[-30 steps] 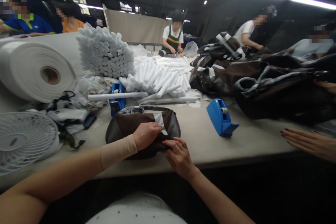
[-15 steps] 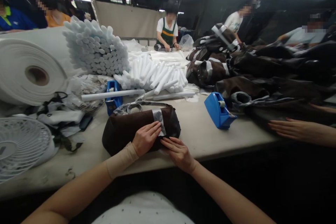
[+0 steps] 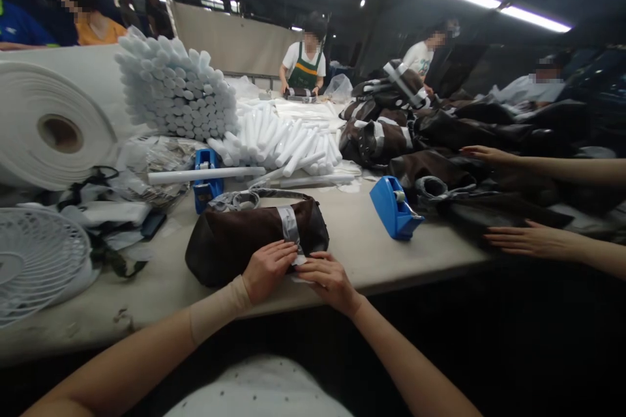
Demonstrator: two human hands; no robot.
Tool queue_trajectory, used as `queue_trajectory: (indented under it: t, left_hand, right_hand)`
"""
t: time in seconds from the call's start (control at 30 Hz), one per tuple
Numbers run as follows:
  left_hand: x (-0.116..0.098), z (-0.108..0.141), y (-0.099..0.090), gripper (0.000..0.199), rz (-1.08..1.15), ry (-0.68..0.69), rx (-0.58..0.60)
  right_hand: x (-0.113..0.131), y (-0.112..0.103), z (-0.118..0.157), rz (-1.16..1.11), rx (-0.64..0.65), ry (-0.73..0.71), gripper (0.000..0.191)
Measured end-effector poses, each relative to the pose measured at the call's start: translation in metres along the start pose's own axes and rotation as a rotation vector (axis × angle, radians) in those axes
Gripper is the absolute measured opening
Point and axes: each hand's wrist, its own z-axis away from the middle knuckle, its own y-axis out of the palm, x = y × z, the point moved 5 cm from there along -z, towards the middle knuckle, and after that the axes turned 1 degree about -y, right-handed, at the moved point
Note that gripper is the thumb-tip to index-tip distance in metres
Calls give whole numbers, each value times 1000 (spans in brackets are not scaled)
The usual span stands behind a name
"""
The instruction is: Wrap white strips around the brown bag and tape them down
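Observation:
A dark brown handbag [image 3: 229, 244] lies lengthwise on the table before me, its handle wrapped in clear film at the back. Around its right part runs a pale, shiny plastic strip [image 3: 289, 225]. My left hand [image 3: 268, 268] is at the bag's lower front, closed, its fingertips on the strip's lower end. Facing it from the right, my right hand [image 3: 333, 281] has its fingers together over the same end, whitish film showing beneath them. Both thumbs are hidden. A blue tape dispenser [image 3: 395, 208] stands right of the bag; another blue dispenser [image 3: 207, 179] is behind it.
White rolled tubes [image 3: 293, 143] are heaped behind the bag, with one tube [image 3: 205, 174] across the rear dispenser. At left are a fan [image 3: 42, 264] and a big white roll [image 3: 29, 117]. Dark bags [image 3: 381, 137] pile up at right, where a co-worker's hands [image 3: 533, 239] reach in.
My hands have slid down the strip to the bag's lower front edge, uncovering more of it. At right, a co-worker's second hand has reached further over the dark bags. The view has shifted slightly.

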Motion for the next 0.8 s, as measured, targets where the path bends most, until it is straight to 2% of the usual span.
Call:
queue_trajectory:
  t: [0.13,0.23,0.3,0.4,0.43,0.5,0.53,0.6,0.7,0.8]
  left_hand:
    - [4,3,4,23,53,-39,-31]
    - [7,2,2,22,196,-143,-71]
    - [19,1,0,21,400,-372,-121]
    - [39,5,-6,23,742,-780,-274]
    - [43,6,-8,25,822,-867,-326]
    - [45,6,-14,28,886,-936,-392]
    - [43,4,-17,27,878,-924,-394]
    - [37,-2,-23,22,814,-816,-373]
    - [23,-10,-29,20,637,-546,-306]
    - [12,-13,-29,25,407,-291,-212]
  right_hand:
    - [11,-9,-19,-32,68,-121,20]
    - [5,-10,-33,4,62,-111,18]
    - [-7,-10,-40,-20,16,-1,15]
    - [-32,-5,-46,-157,-48,247,14]
    - [-41,-2,-49,-208,-36,333,14]
    - [-58,6,-53,-291,38,508,16]
    - [-67,10,-55,-325,89,587,17]
    - [-82,18,-59,-393,204,708,20]
    - [-101,27,-61,-500,306,826,23]
    - [-110,34,-59,-577,321,885,27]
